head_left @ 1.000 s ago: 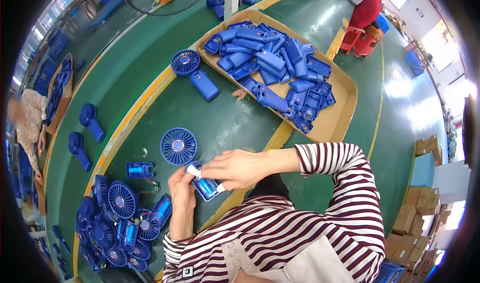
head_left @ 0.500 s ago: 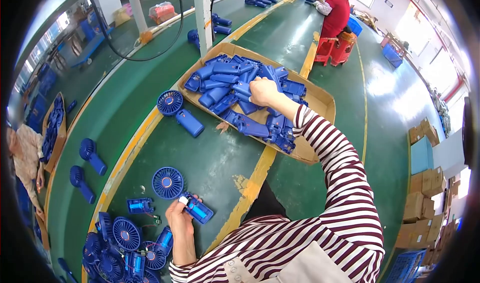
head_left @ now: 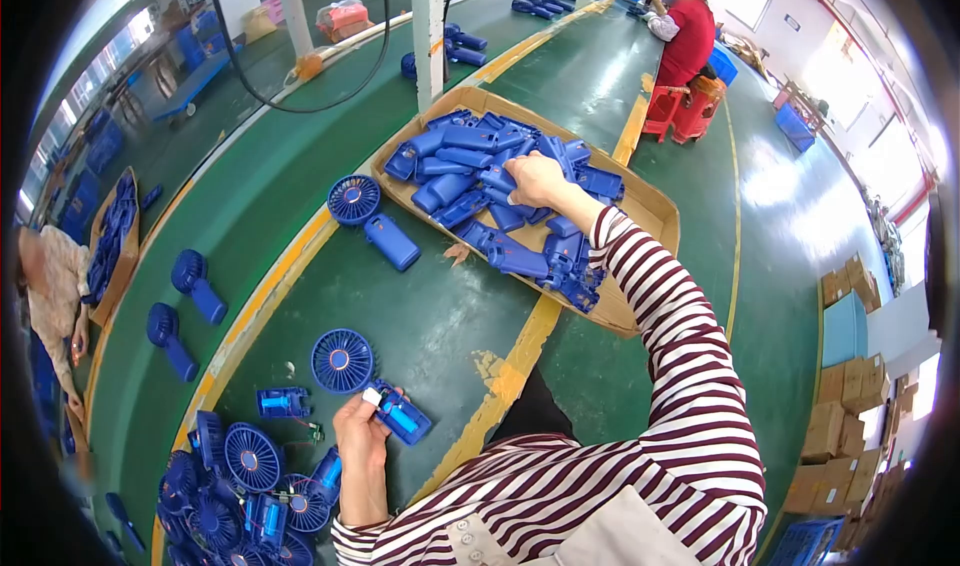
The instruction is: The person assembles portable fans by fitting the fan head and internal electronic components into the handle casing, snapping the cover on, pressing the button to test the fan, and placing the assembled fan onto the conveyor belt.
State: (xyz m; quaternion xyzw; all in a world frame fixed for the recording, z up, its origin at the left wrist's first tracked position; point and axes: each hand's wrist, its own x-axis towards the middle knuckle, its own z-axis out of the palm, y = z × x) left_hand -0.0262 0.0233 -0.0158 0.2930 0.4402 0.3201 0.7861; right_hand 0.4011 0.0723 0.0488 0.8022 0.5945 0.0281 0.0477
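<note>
My left hand (head_left: 361, 441) is closed on the open handle of a blue handheld fan (head_left: 402, 418), whose light-blue battery shows. A white piece sits by my left fingertips. The round fan head (head_left: 342, 360) lies beyond the fingers. My right hand (head_left: 538, 179) reaches into the cardboard tray (head_left: 655, 228), its fingers closed round a blue casing (head_left: 497, 178) among many others. Left of the tray lie another fan head (head_left: 354, 199) and a blue handle (head_left: 392, 243).
Fans with exposed batteries are piled (head_left: 252, 457) at the lower left. Two fans (head_left: 199, 286) lie on the green belt. A metal post (head_left: 429, 36) stands behind the tray. One person (head_left: 687, 41) sits at the far right, another (head_left: 55, 301) at the left edge.
My right hand has moved from the held fan up into the tray and closed on a casing. My left hand still holds the fan. The head view has shifted.
</note>
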